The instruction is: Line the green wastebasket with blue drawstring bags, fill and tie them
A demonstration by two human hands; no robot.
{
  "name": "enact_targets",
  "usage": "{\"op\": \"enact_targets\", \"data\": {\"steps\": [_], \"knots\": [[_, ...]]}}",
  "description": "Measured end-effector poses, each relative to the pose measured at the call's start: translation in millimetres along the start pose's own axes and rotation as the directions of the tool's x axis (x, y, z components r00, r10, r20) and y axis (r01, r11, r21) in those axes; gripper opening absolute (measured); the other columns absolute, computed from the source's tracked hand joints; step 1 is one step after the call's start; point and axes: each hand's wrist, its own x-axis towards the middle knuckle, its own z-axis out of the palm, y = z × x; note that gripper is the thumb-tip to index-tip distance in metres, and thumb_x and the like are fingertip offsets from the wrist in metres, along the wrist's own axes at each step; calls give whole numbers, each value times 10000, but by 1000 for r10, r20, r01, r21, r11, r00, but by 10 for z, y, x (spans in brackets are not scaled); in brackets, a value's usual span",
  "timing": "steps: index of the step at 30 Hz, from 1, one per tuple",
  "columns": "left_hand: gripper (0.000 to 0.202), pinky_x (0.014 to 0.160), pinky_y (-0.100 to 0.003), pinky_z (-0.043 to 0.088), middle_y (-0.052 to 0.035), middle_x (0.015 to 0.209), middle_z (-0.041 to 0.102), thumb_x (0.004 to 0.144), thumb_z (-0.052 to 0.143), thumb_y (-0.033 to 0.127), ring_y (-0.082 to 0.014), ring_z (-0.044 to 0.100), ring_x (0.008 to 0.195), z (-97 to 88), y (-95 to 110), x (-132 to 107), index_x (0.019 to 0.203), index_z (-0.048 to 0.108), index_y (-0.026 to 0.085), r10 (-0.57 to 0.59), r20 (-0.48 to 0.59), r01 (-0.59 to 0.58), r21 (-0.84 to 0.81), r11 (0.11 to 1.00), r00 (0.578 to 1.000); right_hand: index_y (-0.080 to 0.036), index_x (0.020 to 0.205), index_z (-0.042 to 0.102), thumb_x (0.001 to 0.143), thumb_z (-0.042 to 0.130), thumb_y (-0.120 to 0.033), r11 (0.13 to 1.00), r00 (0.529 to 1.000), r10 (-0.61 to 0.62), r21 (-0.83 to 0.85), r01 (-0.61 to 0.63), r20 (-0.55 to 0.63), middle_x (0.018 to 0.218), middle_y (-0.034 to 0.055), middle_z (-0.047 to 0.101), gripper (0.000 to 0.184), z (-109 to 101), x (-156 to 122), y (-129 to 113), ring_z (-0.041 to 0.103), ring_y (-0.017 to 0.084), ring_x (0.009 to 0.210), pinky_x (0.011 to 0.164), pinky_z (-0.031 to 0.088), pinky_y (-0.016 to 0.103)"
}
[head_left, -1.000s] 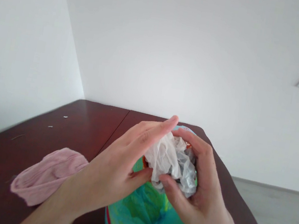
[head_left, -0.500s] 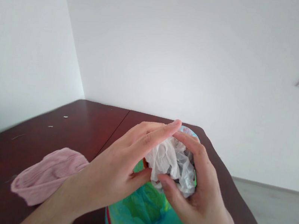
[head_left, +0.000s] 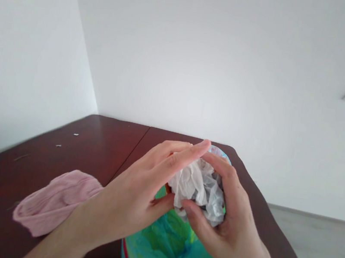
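Observation:
A crumpled ball of clear white plastic film (head_left: 199, 189) is cupped between both my hands above a green and blue plastic bag (head_left: 169, 250) that lines a container at the bottom of the view. My right hand (head_left: 228, 229) wraps its fingers and thumb round the ball from the right. From the left, my left hand (head_left: 139, 193) presses against the ball with straight fingers on top and the thumb underneath. A bit of orange shows behind the ball.
A pink folded cloth (head_left: 54, 201) lies on the dark red-brown table (head_left: 91, 146) to the left of my arms. Small pale scraps dot the table's left side. White walls meet in a corner behind; grey floor lies to the right.
Both hands have closed in a little on the plastic ball, with the left fingertips sliding slightly right over the right fingers. The ball looks a bit more compressed.

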Motion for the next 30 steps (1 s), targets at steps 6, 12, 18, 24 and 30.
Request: {"op": "enact_targets", "data": {"steps": [6,12,18,24,30], "knots": [[1085,1393,-496,544,-89,1822,574,1058,679,-34,-312,578,1651,3,3,-1,1950,282,438,-17,20,17,-10,1000,1000,-289,1766,480,1056,872,-324,1000,1000,3,-1,-3,-1,1606,172,706,811,-5,15,-10,752,371,1413,1178,695,552],[1096,1406,-539,539,-96,1828,566,1053,666,-42,-324,568,1664,5,9,-1,1953,268,439,-21,31,21,-14,1000,999,-288,1749,489,1055,871,-327,1000,1000,18,9,-18,16,1620,174,693,793,-13,15,-14,748,373,1401,1174,690,554],[1142,1431,-513,512,-90,1835,551,1021,676,-76,-310,551,1685,2,15,3,1953,260,439,-20,52,21,-18,1000,998,-283,1729,497,1061,870,-318,1000,999,25,-2,-25,22,1578,164,710,766,-20,23,-25,760,354,1354,1129,700,523],[1102,1415,-501,547,-56,1828,572,1055,702,-18,-318,560,1686,1,34,1,1940,278,483,-67,57,64,53,997,996,-301,1736,489,1091,847,-336,999,998,51,-15,-51,29,1597,158,707,738,-17,20,-33,765,357,1367,1155,694,536],[1107,1419,-531,548,-55,1829,568,1063,700,-10,-325,564,1687,-1,35,-2,1940,262,504,-75,68,72,45,996,995,-314,1737,490,1097,843,-347,998,998,62,-26,-61,33,1584,151,716,731,-19,20,-42,765,364,1371,1129,702,540]]}}
